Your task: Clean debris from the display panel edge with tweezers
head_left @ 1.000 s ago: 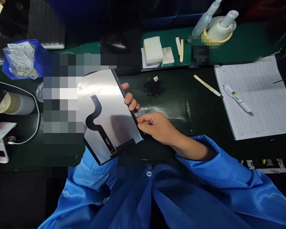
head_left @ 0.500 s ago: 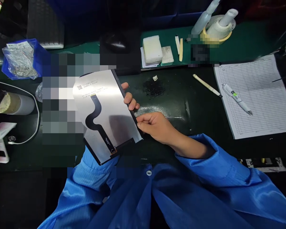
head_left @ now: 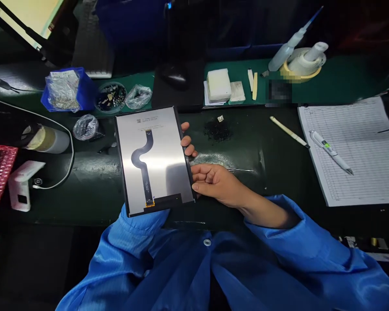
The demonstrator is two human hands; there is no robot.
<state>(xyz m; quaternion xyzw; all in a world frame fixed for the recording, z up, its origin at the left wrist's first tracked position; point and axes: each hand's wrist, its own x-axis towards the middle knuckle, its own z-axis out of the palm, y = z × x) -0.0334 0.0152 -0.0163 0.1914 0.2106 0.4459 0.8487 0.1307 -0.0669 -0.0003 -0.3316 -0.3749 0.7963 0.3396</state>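
Note:
A flat LCD screen panel (head_left: 164, 147) with a silvery back and dark edges is held tilted above the bench. A black flex cable (head_left: 146, 181) curves down its back to an orange-edged connector. Behind the panel is my left hand (head_left: 188, 141); only its fingertips show, curled around the right edge, and the palm is hidden. At the lower right edge, my right hand (head_left: 215, 181) pinches the panel between thumb and fingers. Tweezers (head_left: 240, 170) lie on the dark mat just beyond my right hand.
Black crumbs (head_left: 218, 129) lie beyond the hands. White pads (head_left: 218, 85) and a bottle (head_left: 282, 56) stand on the green ledge. To the right are a swab stick (head_left: 288, 131) and a pen (head_left: 332, 153) on a ruled sheet (head_left: 359, 181). A blue bin (head_left: 87, 88) stands left.
The panel has turned more upright, and its silvery back now shows almost whole to its left edge. Both hands remain at its right side. The view has shifted slightly.

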